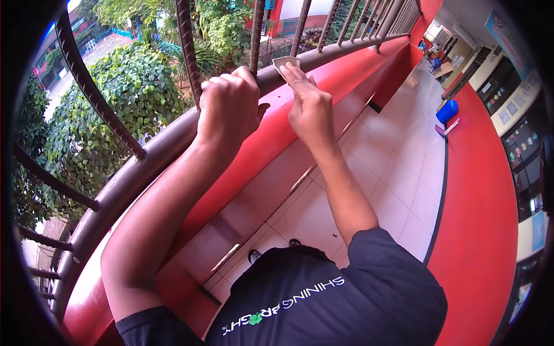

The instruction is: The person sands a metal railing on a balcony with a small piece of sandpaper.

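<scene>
My left hand (228, 104) is closed round the dark metal railing (156, 150), close to the feet of two upright bars. Just beyond it, my right hand (309, 98) holds a small pale sheet that looks like sandpaper (284, 61). The fingers lie stretched along this sheet and press it at the top of the rail. Its stiff, squared edge sticks out past the fingertips, while its underside is hidden. Ribbed upright bars (187, 46) rise from the rail on both sides of my hands.
Below the railing runs a red painted ledge (262, 130). A tiled corridor (398, 147) stretches away on the right, bordered by a red wall (479, 219). A blue container (446, 111) sits on that wall's top. Leafy bushes (115, 98) grow outside the bars.
</scene>
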Demonstrator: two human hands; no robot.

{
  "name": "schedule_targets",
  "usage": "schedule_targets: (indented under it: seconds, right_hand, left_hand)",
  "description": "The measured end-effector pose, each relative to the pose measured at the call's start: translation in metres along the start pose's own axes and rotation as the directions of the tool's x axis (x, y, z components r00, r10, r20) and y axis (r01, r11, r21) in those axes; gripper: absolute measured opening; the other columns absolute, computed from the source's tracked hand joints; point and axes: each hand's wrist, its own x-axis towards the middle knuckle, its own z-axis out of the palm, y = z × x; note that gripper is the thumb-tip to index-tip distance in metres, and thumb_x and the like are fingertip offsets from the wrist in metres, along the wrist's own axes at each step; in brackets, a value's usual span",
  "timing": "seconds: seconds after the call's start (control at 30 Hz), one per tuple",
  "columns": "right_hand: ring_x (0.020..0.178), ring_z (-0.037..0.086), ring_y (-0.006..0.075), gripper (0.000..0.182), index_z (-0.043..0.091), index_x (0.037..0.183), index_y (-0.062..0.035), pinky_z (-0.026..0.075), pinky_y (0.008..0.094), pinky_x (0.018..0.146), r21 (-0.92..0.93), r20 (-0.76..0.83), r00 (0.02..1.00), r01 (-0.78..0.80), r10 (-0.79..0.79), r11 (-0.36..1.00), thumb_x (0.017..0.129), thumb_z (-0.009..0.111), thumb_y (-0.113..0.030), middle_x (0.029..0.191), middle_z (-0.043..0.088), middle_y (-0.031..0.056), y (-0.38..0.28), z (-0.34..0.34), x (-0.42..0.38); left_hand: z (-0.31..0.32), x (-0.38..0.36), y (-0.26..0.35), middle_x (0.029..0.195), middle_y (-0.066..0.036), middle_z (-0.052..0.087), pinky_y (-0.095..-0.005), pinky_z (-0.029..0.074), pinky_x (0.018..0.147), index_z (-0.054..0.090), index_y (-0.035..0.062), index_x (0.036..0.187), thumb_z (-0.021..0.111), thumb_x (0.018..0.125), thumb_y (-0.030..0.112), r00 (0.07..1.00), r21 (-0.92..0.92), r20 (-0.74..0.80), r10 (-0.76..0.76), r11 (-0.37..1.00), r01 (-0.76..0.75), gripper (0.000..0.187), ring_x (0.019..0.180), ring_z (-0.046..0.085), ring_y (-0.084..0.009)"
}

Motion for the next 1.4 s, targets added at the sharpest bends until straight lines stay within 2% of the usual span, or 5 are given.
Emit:
schedule_targets:
  seconds: [0.63, 0.73, 0.83, 0.97, 1.4]
  right_hand:
    - [0.121, 0.067, 0.0385, 0.05, 0.068, 0.129, 0.003, 0.054, 0.0448, 0.106, -0.143, 0.034, 0.966, 0.259, -0.257, 0.955, 0.084, 0.048, 0.014, 0.124, 0.069, 0.0275, -0.006, 0.001, -0.002]
    - [0.124, 0.066, 0.0374, 0.054, 0.069, 0.128, 0.0023, 0.052, 0.0465, 0.108, -0.21, -0.075, 0.997, -0.001, -0.015, 0.978, 0.08, 0.049, 0.017, 0.123, 0.069, 0.0277, 0.026, -0.008, 0.009]
    - [0.123, 0.066, 0.0377, 0.053, 0.07, 0.127, 0.0024, 0.053, 0.0442, 0.108, -0.159, 0.036, 0.974, 0.226, -0.223, 0.961, 0.081, 0.047, 0.017, 0.124, 0.069, 0.0273, -0.011, 0.005, -0.005]
    - [0.121, 0.066, 0.0402, 0.048, 0.072, 0.125, 0.0017, 0.055, 0.0468, 0.105, -0.132, -0.063, 0.997, 0.025, -0.034, 0.991, 0.084, 0.05, 0.014, 0.123, 0.07, 0.0266, 0.036, -0.002, 0.007]
    - [0.12, 0.067, 0.0368, 0.058, 0.071, 0.127, -0.0009, 0.057, 0.0446, 0.103, -0.115, 0.047, 0.98, 0.197, -0.192, 0.974, 0.078, 0.048, 0.019, 0.125, 0.069, 0.0244, 0.029, -0.01, 0.008]
  left_hand:
    - [0.0, -0.004, -0.001, 0.073, -0.005, 0.07, -0.033, 0.059, 0.059, 0.059, 0.006, 0.092, 0.08, 0.082, 0.059, 0.999, -0.073, -0.042, 0.026, 0.997, -0.029, 0.057, 0.065, 0.073, -0.0198]
    - [0.0, -0.006, 0.0, 0.073, -0.004, 0.07, -0.0323, 0.058, 0.058, 0.059, 0.006, 0.093, 0.08, 0.082, 0.059, 0.999, -0.054, -0.018, 0.029, 0.998, -0.03, 0.058, 0.065, 0.073, -0.019]
    - [0.001, 0.0, -0.001, 0.072, -0.004, 0.069, -0.0322, 0.058, 0.057, 0.059, 0.0062, 0.092, 0.08, 0.082, 0.06, 1.0, -0.053, -0.027, 0.012, 0.998, -0.014, 0.058, 0.064, 0.073, -0.0185]
    - [0.005, -0.004, 0.0, 0.073, -0.003, 0.068, -0.0318, 0.057, 0.055, 0.059, 0.0071, 0.091, 0.079, 0.082, 0.061, 0.999, -0.056, -0.035, 0.031, 0.998, -0.033, 0.059, 0.064, 0.072, -0.017]
    - [0.004, -0.005, 0.001, 0.072, -0.001, 0.066, -0.0301, 0.055, 0.056, 0.058, 0.0073, 0.09, 0.078, 0.082, 0.062, 0.999, 0.02, -0.041, 0.031, 0.999, -0.03, 0.059, 0.063, 0.07, -0.0158]
